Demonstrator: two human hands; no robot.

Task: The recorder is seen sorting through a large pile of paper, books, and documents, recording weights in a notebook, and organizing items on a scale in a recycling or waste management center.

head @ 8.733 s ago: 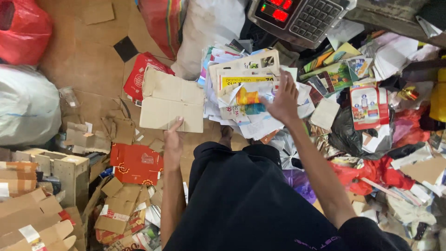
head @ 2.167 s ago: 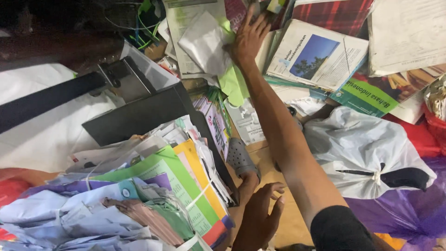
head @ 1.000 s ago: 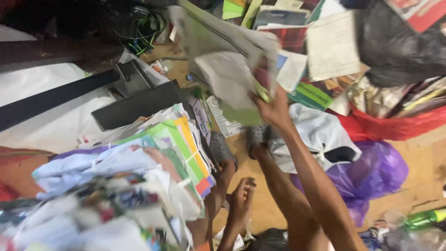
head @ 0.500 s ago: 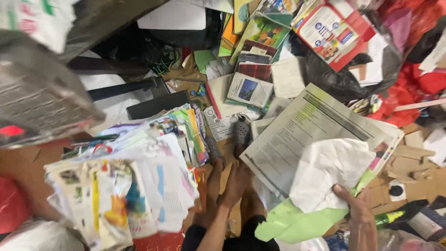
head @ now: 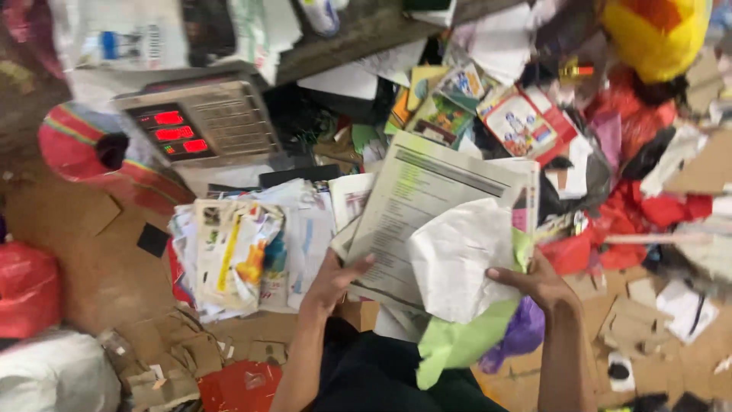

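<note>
Both hands hold one bundle of papers in front of me. My left hand [head: 329, 281] grips the lower left edge of a large printed sheet [head: 427, 198]. My right hand [head: 537, 281] clasps the right side, over a crumpled white paper [head: 457, 259] and a light green sheet [head: 457, 343] that hangs down from the bundle. A purple plastic bag [head: 522, 336] shows just under my right wrist. A stack of sorted papers and booklets [head: 244, 255] lies on the floor to the left of my left hand.
A weighing scale with a red display [head: 202, 126] stands at the upper left. Loose magazines and red bags [head: 534, 122] pile up at the upper right. Torn cardboard pieces [head: 183, 358] lie at the lower left, beside a red sack [head: 27, 290] and a white sack [head: 53, 378].
My right hand pulled the paper bundle off the far heap and brought it close. My left hand, empty before, now grips the bundle's left edge. The view swung toward the scale.
</note>
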